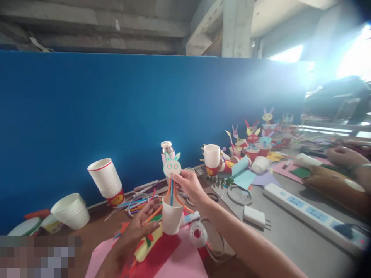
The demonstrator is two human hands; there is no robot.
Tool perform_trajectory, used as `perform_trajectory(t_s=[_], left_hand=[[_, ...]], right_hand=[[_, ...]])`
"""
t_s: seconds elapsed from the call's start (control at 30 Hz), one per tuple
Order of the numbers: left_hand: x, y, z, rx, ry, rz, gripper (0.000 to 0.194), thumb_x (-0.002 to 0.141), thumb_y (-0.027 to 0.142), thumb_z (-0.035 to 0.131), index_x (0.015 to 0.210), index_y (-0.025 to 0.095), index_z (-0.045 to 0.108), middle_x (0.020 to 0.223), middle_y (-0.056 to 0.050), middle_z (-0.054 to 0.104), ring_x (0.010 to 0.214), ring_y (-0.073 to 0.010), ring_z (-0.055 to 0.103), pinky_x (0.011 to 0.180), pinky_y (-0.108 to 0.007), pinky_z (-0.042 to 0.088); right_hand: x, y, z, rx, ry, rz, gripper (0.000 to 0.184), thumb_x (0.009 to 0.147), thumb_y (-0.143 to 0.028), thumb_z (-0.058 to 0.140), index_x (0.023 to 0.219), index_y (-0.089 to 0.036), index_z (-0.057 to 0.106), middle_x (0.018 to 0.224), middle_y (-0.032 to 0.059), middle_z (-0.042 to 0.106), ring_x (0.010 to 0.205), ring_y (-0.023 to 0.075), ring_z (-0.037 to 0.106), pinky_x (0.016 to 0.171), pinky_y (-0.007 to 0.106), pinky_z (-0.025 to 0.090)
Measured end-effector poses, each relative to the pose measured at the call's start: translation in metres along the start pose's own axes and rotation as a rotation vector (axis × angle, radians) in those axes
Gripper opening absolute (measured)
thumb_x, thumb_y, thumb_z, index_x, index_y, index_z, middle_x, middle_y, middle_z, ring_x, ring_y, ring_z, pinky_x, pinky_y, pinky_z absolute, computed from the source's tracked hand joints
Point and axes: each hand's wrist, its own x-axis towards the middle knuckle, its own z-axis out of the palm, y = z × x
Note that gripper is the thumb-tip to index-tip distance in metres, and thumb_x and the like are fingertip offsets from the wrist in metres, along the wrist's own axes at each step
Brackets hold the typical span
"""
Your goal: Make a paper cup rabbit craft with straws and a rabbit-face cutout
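My right hand point(189, 185) is closed, pinching a pale paper rabbit head point(172, 167) at its lower edge. Green lines outline its ears and round eyes. From the head a blue stick point(172, 193) runs down into a white paper cup point(171, 220), and orange strips point(180, 200) hang over the rim on both sides. To the cup's left, my left hand point(142, 220) is open, thumb and fingers apart, with one orange strip end lying across it. Under the cup are red paper point(165, 251) and pink paper point(185, 266); whether the cup rests on them I cannot tell.
Stacked paper cups point(106, 177) stand left, a pink flask point(166, 148) behind. Rightward lie a tape roll point(198, 233), a white charger point(255, 217) and a power strip point(307, 212). Finished rabbit cups point(252, 144) stand farther back. Another person's hand point(346, 156) is at far right.
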Motion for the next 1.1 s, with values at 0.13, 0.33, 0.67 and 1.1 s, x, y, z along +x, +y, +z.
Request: perform_trajectory(t_s=[0.13,0.33,0.67,1.1], left_hand=[[-0.004,0.008,-0.007,-0.088,-0.086,0.072,0.062,0.062,0.046,0.066,0.119,0.027,0.050,0.132,-0.010,0.044,0.123,-0.0328,0.033,0.086,-0.040,0.040],[-0.007,0.004,-0.013,0.022,-0.036,-0.139,0.034,0.070,0.030,0.063,0.103,0.023,0.061,0.106,-0.010,0.062,0.099,-0.0268,0.055,0.065,-0.029,0.047],[0.013,-0.048,0.055,-0.057,0.233,-0.109,0.035,0.066,0.037,0.064,0.093,0.015,0.067,0.097,-0.013,0.065,0.088,-0.0249,0.059,0.040,-0.019,0.039],[0.009,-0.023,0.053,-0.598,0.458,0.151,0.024,0.066,0.022,0.070,0.089,0.018,0.067,0.091,-0.007,0.066,0.090,-0.0175,0.058,0.049,-0.017,0.039]], right_hand=[[0.000,0.000,0.000,0.011,0.043,-0.012,0.023,0.066,-0.035,0.062,0.061,-0.013,0.057,0.053,-0.0037,0.051,0.044,0.0060,0.042,0.044,0.018,0.035],[0.003,-0.002,-0.005,0.018,0.095,-0.117,0.024,0.070,-0.036,0.059,0.065,-0.013,0.058,0.058,-0.0006,0.055,0.051,0.0104,0.052,0.050,0.022,0.043],[0.006,0.005,0.003,0.051,0.127,-0.153,0.023,0.071,-0.037,0.060,0.072,-0.014,0.060,0.062,-0.0001,0.059,0.052,0.0114,0.054,0.055,0.026,0.048],[0.013,0.015,0.043,0.087,0.163,-0.176,0.026,0.070,-0.042,0.059,0.072,-0.017,0.061,0.060,-0.0031,0.058,0.049,0.0088,0.050,0.049,0.021,0.043]])
